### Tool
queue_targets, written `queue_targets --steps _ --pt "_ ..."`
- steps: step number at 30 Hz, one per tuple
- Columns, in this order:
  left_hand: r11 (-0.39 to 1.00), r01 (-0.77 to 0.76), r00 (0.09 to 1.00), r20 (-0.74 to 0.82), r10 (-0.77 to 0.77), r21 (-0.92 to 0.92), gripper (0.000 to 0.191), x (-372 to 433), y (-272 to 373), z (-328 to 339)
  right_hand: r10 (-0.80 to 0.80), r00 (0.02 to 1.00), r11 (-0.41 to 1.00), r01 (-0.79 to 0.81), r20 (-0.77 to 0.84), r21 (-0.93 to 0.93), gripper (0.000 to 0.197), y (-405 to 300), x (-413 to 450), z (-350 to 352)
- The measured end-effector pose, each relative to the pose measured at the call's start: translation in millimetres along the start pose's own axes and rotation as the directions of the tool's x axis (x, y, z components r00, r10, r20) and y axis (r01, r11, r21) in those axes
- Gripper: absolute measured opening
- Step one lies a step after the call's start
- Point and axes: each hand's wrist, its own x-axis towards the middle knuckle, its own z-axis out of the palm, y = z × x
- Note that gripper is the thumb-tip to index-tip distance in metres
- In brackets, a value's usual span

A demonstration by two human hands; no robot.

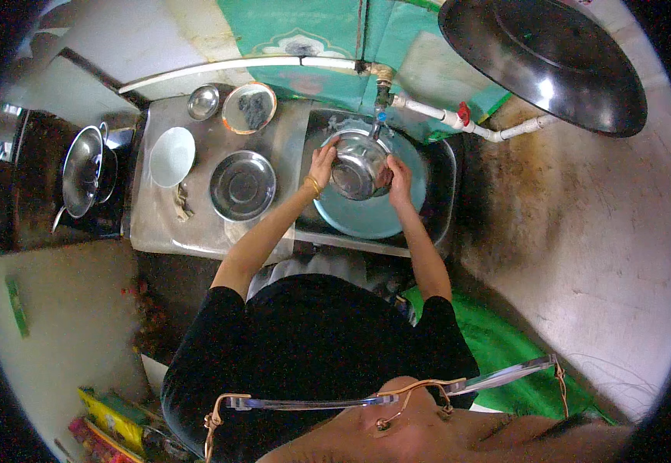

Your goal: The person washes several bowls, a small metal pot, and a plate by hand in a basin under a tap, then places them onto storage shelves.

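Note:
A shiny stainless-steel bowl is tilted between my two hands, above a light blue plastic basin in the sink. My left hand, with a gold-coloured bracelet at the wrist, grips the bowl's left side. Gripping its right side is my right hand. The tap reaches down at the bowl's far edge; whether water runs cannot be made out. The bowl hides the middle of the basin.
Left on the steel counter lie a wide metal bowl, a white bowl, a small metal bowl and an orange-rimmed dish holding a dark scrubber. A pan stands far left. A large wok hangs upper right.

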Motion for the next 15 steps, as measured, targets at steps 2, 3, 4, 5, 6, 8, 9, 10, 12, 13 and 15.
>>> queue_targets --steps 2,3,4,5,6,8,9,10,12,13,15 --pt "0.992 0.124 0.991 -0.05 -0.124 -0.012 0.042 -4 -17 -1 0.058 0.997 0.998 -0.059 0.05 0.018 0.023 -3 2 -1" --pt "0.98 0.197 0.978 -0.074 -0.195 0.011 0.042 -5 -26 -2 0.111 0.99 0.992 -0.115 0.089 0.044 0.022 -3 5 -1" --pt "0.998 0.04 0.997 -0.071 -0.037 0.041 0.048 -9 -34 -4 0.184 0.982 0.981 -0.186 0.048 0.046 0.021 -2 7 -1" --pt "0.992 0.129 0.985 -0.117 -0.127 0.008 0.048 -9 -41 -4 0.15 0.984 0.985 -0.157 0.095 0.073 0.022 -1 10 0" --pt "0.976 0.215 0.963 -0.16 -0.216 -0.029 0.049 -9 -47 -4 0.138 0.988 0.987 -0.143 0.061 0.077 0.024 1 13 2" --pt "0.935 0.244 0.926 -0.225 -0.304 -0.259 0.047 -8 -56 -6 0.156 0.988 0.985 -0.156 0.011 0.07 0.027 5 19 7" --pt "0.852 0.279 0.901 -0.188 -0.392 -0.443 0.043 -8 -58 -7 0.184 0.983 0.981 -0.183 -0.005 0.061 0.028 7 22 9" --pt "0.722 0.374 0.865 -0.063 -0.498 -0.582 0.039 -8 -59 -9 0.198 0.98 0.979 -0.197 -0.023 0.053 0.029 9 24 12" --pt "0.424 0.466 0.765 0.112 -0.635 -0.777 0.029 -8 -58 -12 0.191 0.98 0.981 -0.188 -0.055 0.056 0.032 13 31 14" --pt "0.367 0.455 0.781 0.166 -0.602 -0.812 0.028 -9 -57 -13 0.182 0.98 0.982 -0.179 -0.075 0.057 0.035 16 35 14" --pt "0.241 0.421 0.795 0.228 -0.563 -0.874 0.025 -11 -52 -13 0.182 0.981 0.98 -0.187 -0.062 -0.073 0.04 21 44 10"
